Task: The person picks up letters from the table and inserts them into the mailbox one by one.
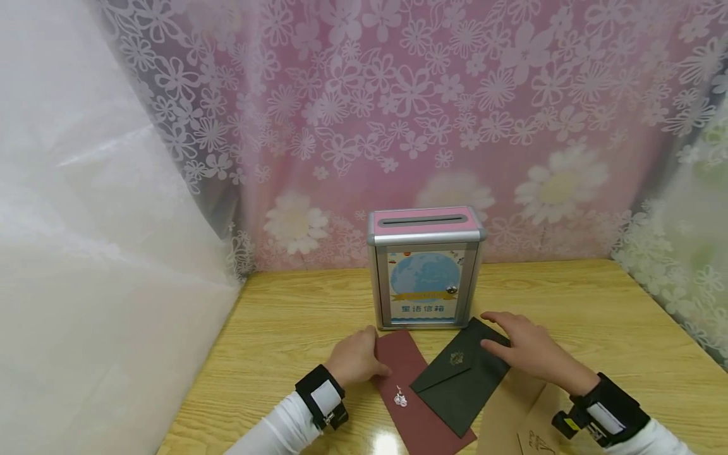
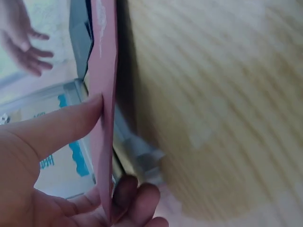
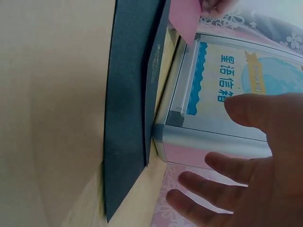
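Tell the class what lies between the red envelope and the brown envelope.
In the head view, the dark envelope lies between them, partly covering the red envelope.

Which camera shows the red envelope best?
The head view: the red envelope shows most of its face, silver decoration included. The left wrist view has it nearly edge-on, pinched by the left hand; the right wrist view shows only part.

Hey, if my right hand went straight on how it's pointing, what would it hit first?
Your right hand slants down and leftward, so probably the dark green envelope; depth is unclear, and the letter box stands close behind it.
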The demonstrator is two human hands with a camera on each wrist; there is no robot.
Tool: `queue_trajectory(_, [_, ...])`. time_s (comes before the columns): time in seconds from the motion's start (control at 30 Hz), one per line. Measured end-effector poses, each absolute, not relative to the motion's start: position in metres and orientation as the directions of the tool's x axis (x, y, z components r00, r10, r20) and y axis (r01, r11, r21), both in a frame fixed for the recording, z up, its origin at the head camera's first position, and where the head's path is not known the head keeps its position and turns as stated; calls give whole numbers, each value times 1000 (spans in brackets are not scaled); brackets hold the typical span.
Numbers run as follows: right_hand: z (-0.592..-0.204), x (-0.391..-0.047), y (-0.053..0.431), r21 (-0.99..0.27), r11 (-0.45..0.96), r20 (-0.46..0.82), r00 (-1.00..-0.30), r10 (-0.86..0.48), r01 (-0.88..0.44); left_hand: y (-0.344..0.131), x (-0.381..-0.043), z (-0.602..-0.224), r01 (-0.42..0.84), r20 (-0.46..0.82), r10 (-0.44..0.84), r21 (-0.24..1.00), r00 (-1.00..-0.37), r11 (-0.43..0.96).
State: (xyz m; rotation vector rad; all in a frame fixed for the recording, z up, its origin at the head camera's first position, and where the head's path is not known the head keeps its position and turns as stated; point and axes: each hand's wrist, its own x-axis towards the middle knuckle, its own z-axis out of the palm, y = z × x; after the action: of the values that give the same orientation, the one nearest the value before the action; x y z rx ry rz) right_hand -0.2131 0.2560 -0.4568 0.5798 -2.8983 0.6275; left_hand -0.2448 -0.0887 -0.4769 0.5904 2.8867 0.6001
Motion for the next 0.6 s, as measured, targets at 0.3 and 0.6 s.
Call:
queue_trajectory(0.3, [-460, -212, 252, -353, 852, 108, -921, -374, -387, -106, -250, -463, 347, -14, 397, 458, -918, 818])
queue_trajectory(0.6, [-465, -212, 251, -371, 849, 29, -918, -395, -377, -124, -254, -440, 340, 17, 396, 546, -918, 766])
